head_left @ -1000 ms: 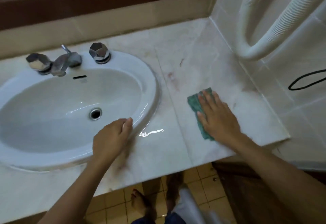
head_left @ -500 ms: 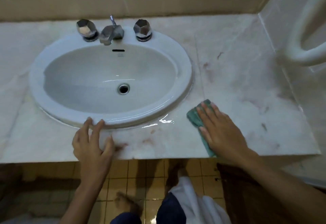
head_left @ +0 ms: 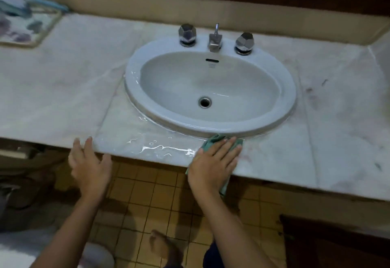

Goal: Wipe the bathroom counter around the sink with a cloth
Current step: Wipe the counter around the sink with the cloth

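Observation:
My right hand (head_left: 213,166) lies flat on a green cloth (head_left: 213,140), pressing it onto the marble counter (head_left: 73,90) at the front edge, just below the rim of the white oval sink (head_left: 291,90). Most of the cloth is hidden under the palm; a corner hangs over the counter edge. My left hand (head_left: 89,166) hovers with spread fingers at the counter's front edge, left of the sink, holding nothing. A streak of water (head_left: 162,148) glistens on the counter between my two hands.
A chrome faucet (head_left: 215,39) with two faceted knobs (head_left: 187,34) stands behind the basin. A patterned tray (head_left: 27,26) with blue items sits at the far left. Reddish stains (head_left: 312,96) mark the counter right of the sink. Yellow floor tiles (head_left: 147,193) and a bare foot (head_left: 163,246) lie below.
My right hand slid the cloth left, from right of the sink to the strip in front of it. My left hand came off the sink rim and moved left to the counter edge.

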{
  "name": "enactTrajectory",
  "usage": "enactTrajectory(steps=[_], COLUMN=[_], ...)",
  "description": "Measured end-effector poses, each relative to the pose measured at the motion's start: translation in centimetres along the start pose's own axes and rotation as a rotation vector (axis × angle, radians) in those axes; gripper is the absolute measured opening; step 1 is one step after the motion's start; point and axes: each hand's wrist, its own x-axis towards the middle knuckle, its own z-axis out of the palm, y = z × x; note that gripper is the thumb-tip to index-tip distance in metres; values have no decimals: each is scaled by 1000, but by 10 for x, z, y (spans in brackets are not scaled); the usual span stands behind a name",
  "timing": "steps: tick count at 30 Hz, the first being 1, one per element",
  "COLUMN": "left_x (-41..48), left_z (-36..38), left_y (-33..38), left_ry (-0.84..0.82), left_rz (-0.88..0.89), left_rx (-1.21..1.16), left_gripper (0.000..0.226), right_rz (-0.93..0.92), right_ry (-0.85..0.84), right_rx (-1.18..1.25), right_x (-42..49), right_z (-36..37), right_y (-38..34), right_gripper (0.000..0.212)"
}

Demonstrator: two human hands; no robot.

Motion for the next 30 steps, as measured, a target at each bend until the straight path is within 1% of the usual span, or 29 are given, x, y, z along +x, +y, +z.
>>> enactTrajectory(steps=[2,4,7,9,10,11,13,14,18,19,20,21,23,24,25,27,28,30], left_x=[18,36,56,61,61,60,62,65,67,66,64,62,61,61,61,63,64,67], left_z=[-10,-18,-26,-27,-27,-27,-29,-31,-37,-38,-39,-40,-46,-49,-52,-59,-61,-66], left_y=[-9,-20,-39,-53,-58,-62,-68,-70,-70,-71,-74,-77,-86,-92,-98,-109,-113,-124], left_ry=[-48,-85,-131,-153,-169,-186,-209,-224,-247,-245,-242,-241,-257,-273,-282,-295,-307,-322], left_rz=[58,102,133,184,217,245,268,268,282,283,284,290,324,343,356,381,393,387], left_rx=[49,70,124,208,252,288,319,317,294,283,272,264,225,202,180,126,88,20], left_gripper=[64,66,71,82,89,93,96,95,94,94,95,96,96,96,95,95,93,85], right_rz=[-31,-185,-509,-646,-644,-588,-421,-381,-448,-508,-612,-755,-1026,-1111,-1148,-1108,-1037,-866], right_ry=[-12,-16,-15,18,31,48,77,85,21,-5,-43,-94,-153,-165,-176,-202,-211,-142], right_rx=[20,-18,-165,-214,-199,-160,-75,-53,-44,-35,-45,-95,-224,-272,-298,-261,-210,-158], right_x=[-15,-29,-31,-23,-22,-23,-33,-38,-52,-58,-62,-65,-58,-49,-40,-27,-20,-6], right_z=[15,27,27,24,25,27,36,42,74,83,90,93,89,84,77,73,75,84], right_y=[-35,-46,-12,10,13,8,-23,-46,-145,-167,-180,-185,-175,-166,-160,-165,-175,-205], right_gripper=[76,73,66,61,60,59,59,59,56,57,58,60,62,63,63,61,59,56])
